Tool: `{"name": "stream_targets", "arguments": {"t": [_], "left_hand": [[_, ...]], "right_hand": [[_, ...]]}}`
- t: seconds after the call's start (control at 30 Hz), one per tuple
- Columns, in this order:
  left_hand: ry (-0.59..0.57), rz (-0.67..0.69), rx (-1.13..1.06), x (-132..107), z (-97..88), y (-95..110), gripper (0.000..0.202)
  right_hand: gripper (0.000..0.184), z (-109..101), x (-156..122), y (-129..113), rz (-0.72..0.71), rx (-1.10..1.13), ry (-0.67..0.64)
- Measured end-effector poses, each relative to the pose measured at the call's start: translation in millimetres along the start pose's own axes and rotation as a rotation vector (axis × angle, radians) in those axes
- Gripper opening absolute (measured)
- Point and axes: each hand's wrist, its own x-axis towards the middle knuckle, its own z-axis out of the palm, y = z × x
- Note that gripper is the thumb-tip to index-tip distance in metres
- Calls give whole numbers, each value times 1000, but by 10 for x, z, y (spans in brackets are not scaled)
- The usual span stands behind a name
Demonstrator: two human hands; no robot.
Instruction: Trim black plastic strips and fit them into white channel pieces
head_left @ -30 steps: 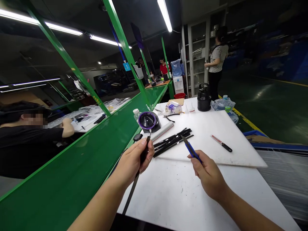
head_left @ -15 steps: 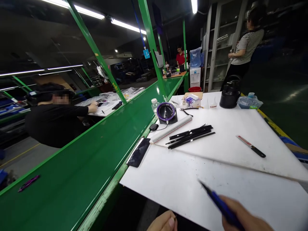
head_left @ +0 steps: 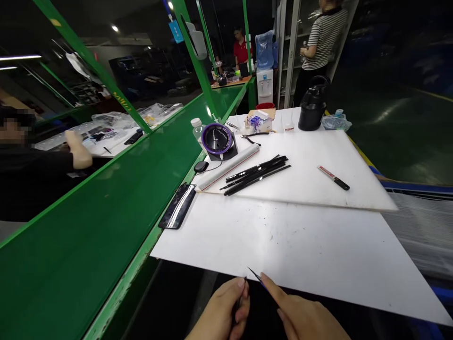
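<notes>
My left hand [head_left: 226,304] is closed in a pinch at the front edge of the white work surface [head_left: 283,241]. A small dark piece shows at its fingertips; most of it is hidden by the fingers. Close by on the right, my right hand [head_left: 300,309] grips a slim pointed tool [head_left: 255,275] with a dark tip and a blue handle. Its index finger lies along the tool, and the tip points toward the left hand. Farther back, several glossy black strips [head_left: 258,174] lie in a loose bundle on a thick white board [head_left: 304,189].
A utility knife [head_left: 333,178] lies right of the strips. Behind them are a white bar [head_left: 228,167], pliers [head_left: 255,138] and a purple-rimmed round fan-like device [head_left: 217,141]. A phone [head_left: 178,206] rests beside the green partition [head_left: 106,189]. A co-worker's arm [head_left: 78,150] is beyond it.
My right hand has brought the pointed tool left and down, close to my left hand. More of the left hand shows. The camera view has shifted right and downward.
</notes>
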Motion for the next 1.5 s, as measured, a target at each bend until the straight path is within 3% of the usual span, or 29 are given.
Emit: {"name": "stream_targets", "arguments": {"t": [0.3, 0.7, 1.13, 1.5], "left_hand": [[-106, -180, -29, 33, -95, 195, 31], [-101, -121, -5, 35, -64, 162, 36], [-118, -123, -17, 36, -72, 161, 36], [-95, -121, 5, 32, -53, 171, 41]], "right_hand": [[63, -85, 71, -35, -81, -69, -132], [55, -195, 140, -69, -72, -1, -172], [58, -198, 127, -58, -58, 110, -186], [59, -165, 120, -68, -71, 4, -191]]}}
